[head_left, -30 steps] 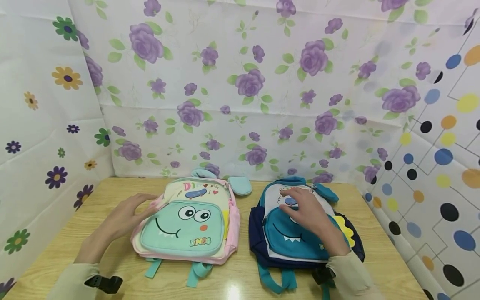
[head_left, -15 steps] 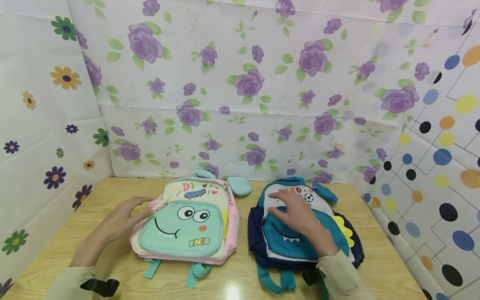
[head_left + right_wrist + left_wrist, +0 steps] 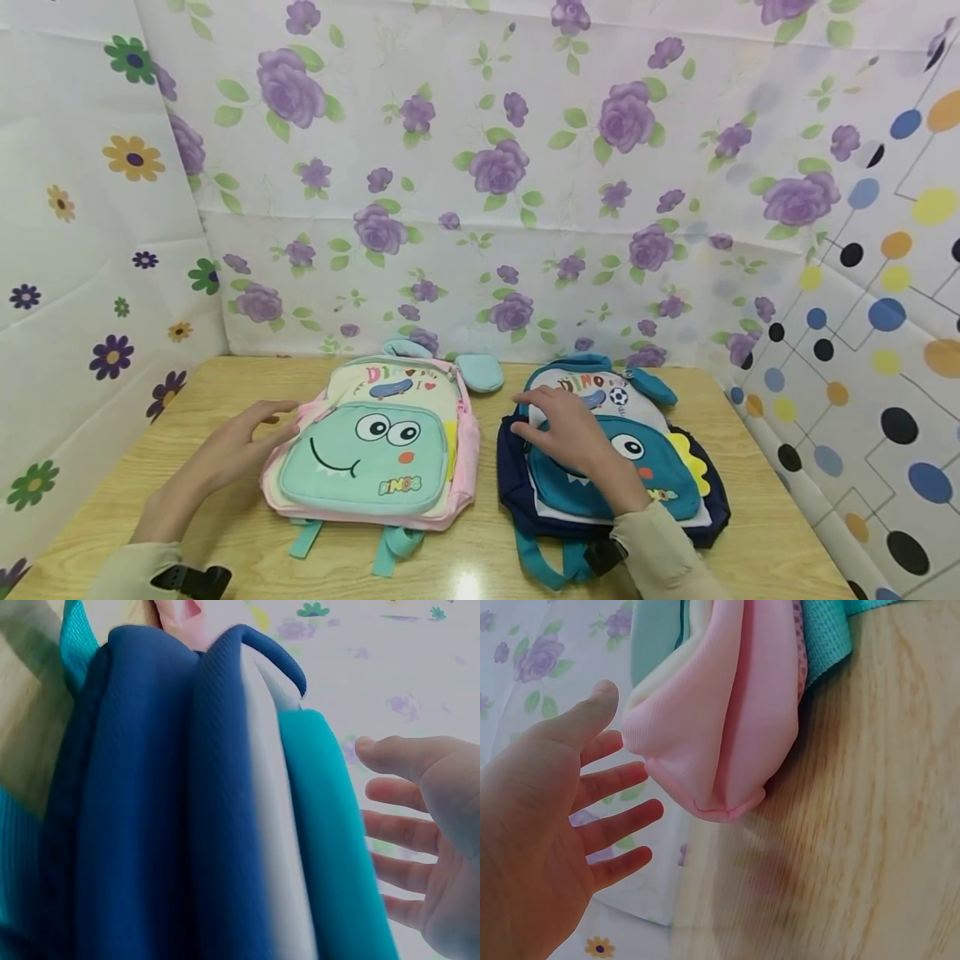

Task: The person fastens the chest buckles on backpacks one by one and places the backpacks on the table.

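Note:
Two small dinosaur backpacks lie face up, side by side. The pink and cream backpack (image 3: 360, 492) on the left has a mint pocket with a smiling face. On the right is the navy and white backpack (image 3: 671, 471) with a teal pocket and yellow spikes. My left hand (image 3: 236, 446) hovers beside the pink backpack's left side, fingers spread and holding nothing; a gap shows in the left wrist view, near the pink side pocket (image 3: 727, 712). Over the navy backpack's left part is my right hand (image 3: 570, 433), fingers loosely extended, partly covering the printed face. The right wrist view shows it apart from the teal pocket (image 3: 326, 817).
Both bags rest on a light wooden table (image 3: 465, 558), with teal straps (image 3: 397, 546) trailing toward the front edge. A mint flap (image 3: 480, 372) and a teal flap (image 3: 651, 386) stick out at their tops. Patterned cloth (image 3: 450, 192) stands behind and at both sides.
My right hand has moved left across the navy backpack, uncovering more of its printed face. My left hand has drifted slightly left. Both backpacks have stayed put.

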`<state>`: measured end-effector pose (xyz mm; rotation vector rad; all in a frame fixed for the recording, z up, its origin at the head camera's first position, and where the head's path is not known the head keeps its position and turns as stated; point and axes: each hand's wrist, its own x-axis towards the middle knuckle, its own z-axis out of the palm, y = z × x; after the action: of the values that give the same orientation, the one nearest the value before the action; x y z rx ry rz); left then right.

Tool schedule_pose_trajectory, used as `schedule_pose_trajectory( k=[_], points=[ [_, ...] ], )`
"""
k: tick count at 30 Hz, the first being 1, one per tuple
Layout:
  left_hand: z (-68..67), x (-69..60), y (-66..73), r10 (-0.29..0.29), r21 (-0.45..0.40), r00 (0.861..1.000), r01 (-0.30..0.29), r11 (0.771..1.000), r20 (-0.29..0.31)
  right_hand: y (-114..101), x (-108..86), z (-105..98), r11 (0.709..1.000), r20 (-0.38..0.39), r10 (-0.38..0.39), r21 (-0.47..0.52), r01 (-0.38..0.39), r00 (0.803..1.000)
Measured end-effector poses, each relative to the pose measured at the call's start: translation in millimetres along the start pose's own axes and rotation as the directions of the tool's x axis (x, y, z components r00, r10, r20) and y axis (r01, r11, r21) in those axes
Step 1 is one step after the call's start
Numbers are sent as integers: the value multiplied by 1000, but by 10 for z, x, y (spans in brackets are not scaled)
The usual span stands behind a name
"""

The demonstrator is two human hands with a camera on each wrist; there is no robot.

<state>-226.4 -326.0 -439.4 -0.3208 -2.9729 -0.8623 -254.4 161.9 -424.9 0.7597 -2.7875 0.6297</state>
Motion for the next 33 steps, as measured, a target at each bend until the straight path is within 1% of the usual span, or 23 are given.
schedule_pose_trajectory(
  k=[8, 15, 18, 22, 27, 29, 33],
  points=[
    [1, -34, -56, 2, -40, 1000, -2, 999, -8, -155, 86, 122, 1000, 25, -22, 7, 22, 999],
    [45, -50, -114, 39, -72, 999, -40, 997, -20, -254, 129, 203, 1000, 81, -15, 16, 14, 997],
    [79, -46, -131, 48, -96, 999, -48, 994, -12, -290, 127, 225, 1000, 106, -18, 15, 17, 994],
    [101, -48, -143, 42, -116, 999, -41, 992, -1, -345, 133, 262, 999, 132, -27, 22, 24, 991],
    [113, -72, -174, 44, -114, 999, -45, 992, -13, -435, 166, 313, 998, 154, -48, 54, 40, 987],
    [119, -76, -183, 55, -117, 998, -56, 992, -15, -454, 183, 344, 998, 161, -55, 45, 49, 985],
    [138, -68, -179, 75, -131, 997, -77, 988, -19, -474, 210, 407, 999, 178, -44, 17, 41, 983]
  ],
)
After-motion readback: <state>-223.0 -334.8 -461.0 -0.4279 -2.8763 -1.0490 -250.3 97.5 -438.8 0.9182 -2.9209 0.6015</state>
